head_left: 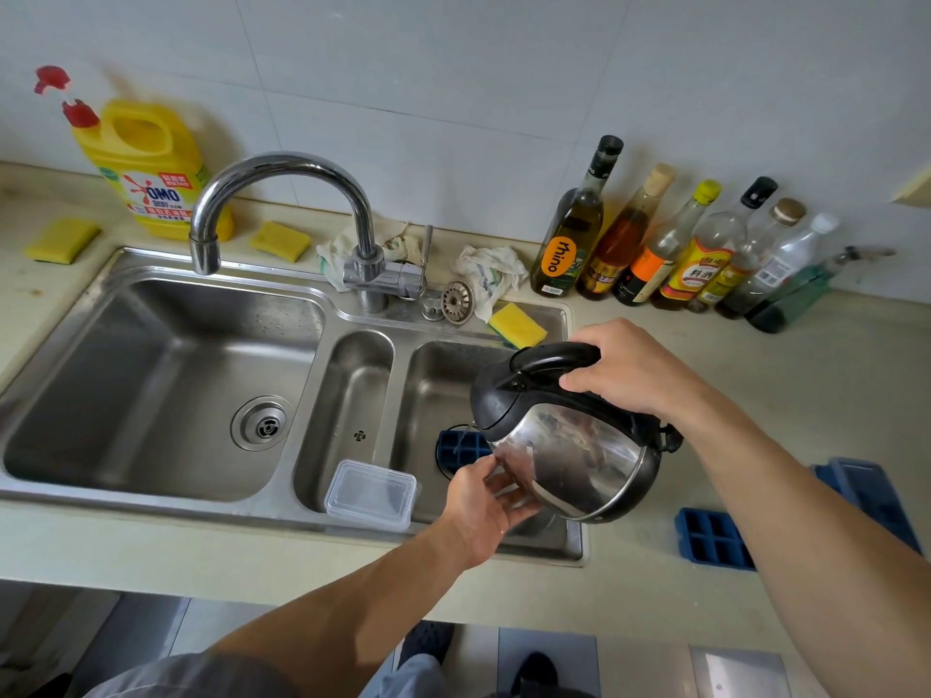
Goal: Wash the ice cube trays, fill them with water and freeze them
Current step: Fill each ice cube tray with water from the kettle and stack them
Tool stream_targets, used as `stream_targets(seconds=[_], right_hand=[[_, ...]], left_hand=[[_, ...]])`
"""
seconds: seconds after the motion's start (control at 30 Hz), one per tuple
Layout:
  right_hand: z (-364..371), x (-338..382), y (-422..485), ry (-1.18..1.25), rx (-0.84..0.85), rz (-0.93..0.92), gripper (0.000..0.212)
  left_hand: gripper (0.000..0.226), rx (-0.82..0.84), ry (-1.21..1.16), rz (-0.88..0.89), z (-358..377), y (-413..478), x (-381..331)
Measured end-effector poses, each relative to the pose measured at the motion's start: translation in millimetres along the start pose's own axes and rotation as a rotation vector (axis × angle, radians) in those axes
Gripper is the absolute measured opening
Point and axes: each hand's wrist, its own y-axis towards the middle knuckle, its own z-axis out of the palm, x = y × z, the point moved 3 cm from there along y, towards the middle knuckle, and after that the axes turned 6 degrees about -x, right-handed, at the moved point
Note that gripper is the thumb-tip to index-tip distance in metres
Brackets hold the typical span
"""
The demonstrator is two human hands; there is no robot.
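Note:
A steel kettle with a black lid hangs tilted to the left over the right sink basin. My right hand grips its black handle from above. My left hand supports the kettle's lower side with spread fingers. Under the spout a blue ice cube tray lies in the basin, mostly hidden by the kettle. Two more blue trays, one nearer and one further right, rest on the counter beyond my right forearm.
A clear plastic lid lies on the ridge by the narrow middle basin. The tap arches over the large left basin. Yellow sponges, rags, a detergent jug and several bottles line the wall.

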Motion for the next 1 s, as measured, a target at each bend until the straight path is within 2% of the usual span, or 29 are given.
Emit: stream_targets(seconds=[0.27,0.57,0.73,0.87,1.0], right_hand=[[-1.5,-0.5,-0.7,-0.016,-0.001,0.001,0.011],[-6.2,-1.0,-2.6,-0.032,0.002,-0.004,0.024],[-8.4,-3.2,-3.8,-0.031,0.007,0.0,0.018],[-11.2,-5.3,-5.2,-0.032,0.004,-0.005,0.025],[-12.5,-8.3,-5.8,-0.033,0.006,-0.003,0.017]], left_hand=[[0.036,-0.001,-0.005,0.003,2.8,-1.3,1.7],[0.036,0.021,0.017,-0.005,5.2,-2.8,5.9],[0.036,0.023,0.022,-0.017,8.5,-4.7,6.6],[0.037,0.011,0.024,-0.024,12.5,-5.1,7.9],[0.038,0.007,0.024,-0.032,15.7,-6.0,10.4]])
